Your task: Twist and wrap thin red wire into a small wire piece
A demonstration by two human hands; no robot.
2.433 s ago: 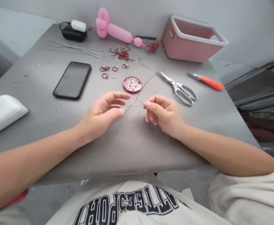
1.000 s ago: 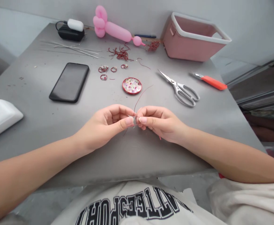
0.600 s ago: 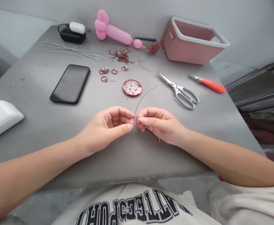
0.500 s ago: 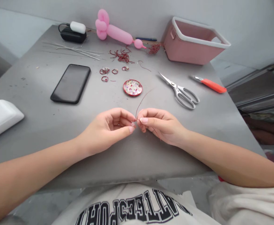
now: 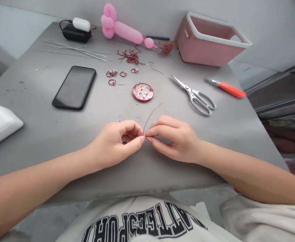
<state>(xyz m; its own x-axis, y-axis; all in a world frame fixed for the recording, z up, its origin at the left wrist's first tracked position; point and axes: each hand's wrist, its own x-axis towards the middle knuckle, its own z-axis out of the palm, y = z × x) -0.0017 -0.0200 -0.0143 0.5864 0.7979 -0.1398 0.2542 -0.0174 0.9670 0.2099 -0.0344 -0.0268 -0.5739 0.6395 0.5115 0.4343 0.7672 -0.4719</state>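
A thin dark red cord [image 5: 151,115] rises in a curve from between my fingertips. My left hand [image 5: 123,141] pinches it between thumb and forefinger, and my right hand [image 5: 175,138] pinches it just to the right, the fingertips nearly touching. Any bead at the pinch is hidden by the fingers. Beyond my hands lies a round red-rimmed dish [image 5: 142,92] of pale and pink beads. Farther left sit several small red cord rings [image 5: 111,73] with beads, and behind them a tangle of red cords [image 5: 131,57].
A black phone [image 5: 74,88] and white object [image 5: 1,124] lie left. Scissors [image 5: 196,95] and an orange-handled cutter [image 5: 230,89] lie right. At the back are a pink bin [image 5: 208,43], pink balloon [image 5: 128,32], black case [image 5: 76,33] and thin metal rods [image 5: 84,51].
My right hand has turned more palm-down, its fingers now over the cord. The pinch sits slightly lower, and the bead seen at my left fingertips is now hidden. The view has shifted slightly.
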